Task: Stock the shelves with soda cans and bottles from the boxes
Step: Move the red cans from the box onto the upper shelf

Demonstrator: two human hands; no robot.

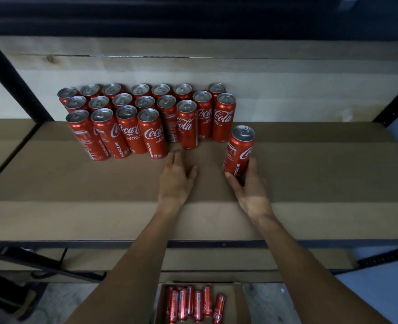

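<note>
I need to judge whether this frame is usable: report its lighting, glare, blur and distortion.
Head view: dim overall, top edge nearly black; soft glare on the lids of the stocked cans; labels readable, slight softness on the can held by the right hand; wide-angle bowing bends the shelf edges; cans in the box below are blurry and small.

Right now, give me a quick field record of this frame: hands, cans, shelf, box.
left hand: empty, fingers flat on the shelf beside the front row
right hand: gripping one Coca-Cola can, upright, apart from the group
stocked cans: red Coca-Cola cans, upright, about three rows, back left of shelf
shelf: brown board, black metal frame
box: on the floor below, open, several cans lying inside
</note>
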